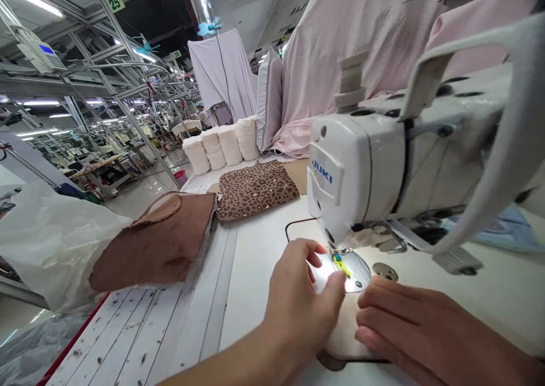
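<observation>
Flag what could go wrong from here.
1. Finger injury: the left hand has its thumb and fingers around the yellow-green presser foot. If the sewing machine started now, they could get caught. The right hand is close too.
2. Slipping stock: the plain brown fabric reaches the red table edge and might slide off if bumped.
3. Contamination: dark bits litter the slatted surface and could cling to that fabric.

The machine is set on the worktop, beyond the right grip. Beyond and left of the left grip, the cloth is laid, flanked leftward by panels. Behind the cloth, rolls are lined up, flanked rightward by a pillow.
</observation>
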Demonstrator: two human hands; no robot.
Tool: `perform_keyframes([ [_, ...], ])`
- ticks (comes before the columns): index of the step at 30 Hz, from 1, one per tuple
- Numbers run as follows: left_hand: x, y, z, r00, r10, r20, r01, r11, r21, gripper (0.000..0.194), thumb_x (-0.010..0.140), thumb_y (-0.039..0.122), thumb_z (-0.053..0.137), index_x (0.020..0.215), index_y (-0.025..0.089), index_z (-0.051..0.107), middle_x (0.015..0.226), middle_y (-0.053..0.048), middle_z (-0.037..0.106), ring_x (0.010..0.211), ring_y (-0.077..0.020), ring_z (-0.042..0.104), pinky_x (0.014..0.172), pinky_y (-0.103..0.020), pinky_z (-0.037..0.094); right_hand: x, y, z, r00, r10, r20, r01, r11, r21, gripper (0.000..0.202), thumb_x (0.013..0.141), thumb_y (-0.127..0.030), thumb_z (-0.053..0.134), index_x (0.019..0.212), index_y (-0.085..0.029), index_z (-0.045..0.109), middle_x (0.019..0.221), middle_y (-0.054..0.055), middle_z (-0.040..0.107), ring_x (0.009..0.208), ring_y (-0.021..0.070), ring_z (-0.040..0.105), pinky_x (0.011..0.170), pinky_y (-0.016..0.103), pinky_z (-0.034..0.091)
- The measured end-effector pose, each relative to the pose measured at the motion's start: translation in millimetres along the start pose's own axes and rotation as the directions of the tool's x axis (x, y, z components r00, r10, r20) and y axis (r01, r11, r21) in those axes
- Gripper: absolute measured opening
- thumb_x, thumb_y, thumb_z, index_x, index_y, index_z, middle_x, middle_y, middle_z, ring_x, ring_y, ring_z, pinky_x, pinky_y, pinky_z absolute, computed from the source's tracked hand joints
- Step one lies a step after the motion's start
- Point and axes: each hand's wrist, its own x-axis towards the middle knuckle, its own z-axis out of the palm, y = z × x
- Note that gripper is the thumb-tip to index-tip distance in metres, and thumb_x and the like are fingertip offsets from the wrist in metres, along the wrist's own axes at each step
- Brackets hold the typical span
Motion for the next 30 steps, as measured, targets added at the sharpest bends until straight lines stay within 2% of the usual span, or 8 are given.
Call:
perform_keyframes([
  [4, 24.6, 3.1, 3.8, 1.0, 0.002, 0.027, -0.006, 0.99, 0.143, 0.03, 0.082, 0.012, 0.079, 0.079, 0.022, 0.051, 0.078, 0.004, 0.054, 0.07, -0.0156, 0.046, 0.075, -0.032, 0.04, -5.2, 3.1, 0.5, 0.996, -0.079, 0.034, 0.082, 0.994, -0.072, 0.03, 0.117, -0.022, 0.035, 0.096, -0.024, 0.057, 0.084, -0.004, 0.062, 0.074, 0.0107, 0.066, 0.065, 0.025, 0.054],
  [7, 24.8, -0.2, 10.8, 0.998, 0.056, 0.019, -0.058, 0.988, 0.143, 0.028, 0.085, 0.01, 0.074, 0.077, 0.021, 0.051, 0.075, 0.004, 0.053, 0.067, -0.015, 0.044, 0.072, -0.03, 0.037, -12.3, 2.9, 6.0, 0.999, -0.028, -0.037, 0.024, 0.995, -0.096, 0.028, 0.114, -0.029, 0.042, 0.099, -0.024, 0.064, 0.085, 0.0, 0.063, 0.082, 0.0163, 0.068, 0.075, 0.028, 0.06],
  [10, 22.7, -4.5, 11.6, 0.995, 0.092, 0.027, -0.095, 0.988, 0.122, 0.019, 0.087, 0.01, 0.069, 0.08, 0.02, 0.055, 0.078, 0.003, 0.059, 0.066, -0.0144, 0.046, 0.069, -0.03, 0.035, -17.5, -0.1, 11.1, 0.989, 0.04, -0.144, -0.051, 0.996, -0.071, 0.034, 0.111, -0.046, 0.049, 0.095, -0.025, 0.07, 0.079, 0.003, 0.062, 0.082, 0.0239, 0.066, 0.07, 0.033, 0.061],
  [13, 22.5, -5.6, 8.9, 0.995, 0.093, 0.034, -0.095, 0.991, 0.097, 0.018, 0.087, 0.01, 0.067, 0.078, 0.02, 0.055, 0.075, 0.004, 0.057, 0.062, -0.0131, 0.045, 0.064, -0.027, 0.034, -18.9, -1.8, 11.8, 0.984, 0.052, -0.17, -0.064, 0.996, -0.067, 0.04, 0.11, -0.055, 0.05, 0.094, -0.025, 0.071, 0.079, 0.004, 0.061, 0.083, 0.0252, 0.066, 0.069, 0.034, 0.061],
  [17, 22.4, -4.7, 8.2, 0.997, 0.075, 0.019, -0.076, 0.996, 0.045, 0.022, 0.089, 0.01, 0.064, 0.073, 0.021, 0.052, 0.064, 0.007, 0.049, 0.056, -0.012, 0.043, 0.057, -0.025, 0.032, -16.9, -1.9, 9.6, 0.987, 0.045, -0.157, -0.055, 0.996, -0.065, 0.041, 0.108, -0.059, 0.051, 0.094, -0.025, 0.07, 0.08, 0.005, 0.062, 0.084, 0.0257, 0.065, 0.069, 0.035, 0.06],
  [24, 30.7, -3.7, 7.6, 0.999, 0.032, -0.024, -0.033, 0.998, -0.05, 0.029, 0.083, 0.008, 0.071, 0.067, 0.021, 0.052, 0.061, 0.007, 0.049, 0.06, -0.0121, 0.048, 0.059, -0.023, 0.036, -10.3, -4.3, 6.5, 0.989, 0.017, -0.145, -0.025, 0.998, -0.054, 0.04, 0.107, -0.059, 0.052, 0.096, -0.025, 0.07, 0.082, 0.005, 0.063, 0.086, 0.0268, 0.065, 0.07, 0.036, 0.059],
  [27, 40.2, -3.2, 2.6, 0.999, 0.005, 0.037, 0.0, 0.993, -0.116, 0.034, 0.081, 0.016, 0.081, 0.064, 0.021, 0.051, 0.056, 0.008, 0.051, 0.055, -0.0113, 0.049, 0.056, -0.022, 0.039, -7.8, -5.4, 4.2, 0.991, 0.004, -0.135, -0.012, 0.999, -0.053, 0.039, 0.107, -0.059, 0.052, 0.096, -0.025, 0.07, 0.083, 0.005, 0.064, 0.087, 0.0272, 0.066, 0.07, 0.036, 0.059],
  [30, 47.3, -5.3, -2.8, 0.994, -0.008, 0.111, 0.027, 0.985, -0.17, 0.046, 0.077, 0.039, 0.092, 0.061, 0.021, 0.052, 0.053, 0.008, 0.051, 0.051, -0.0102, 0.047, 0.053, -0.022, 0.038, -5.5, -6.0, 1.9, 0.992, -0.007, -0.126, 0.001, 0.999, -0.053, 0.039, 0.107, -0.058, 0.052, 0.097, -0.025, 0.07, 0.084, 0.005, 0.065, 0.087, 0.0276, 0.066, 0.07, 0.037, 0.059],
])
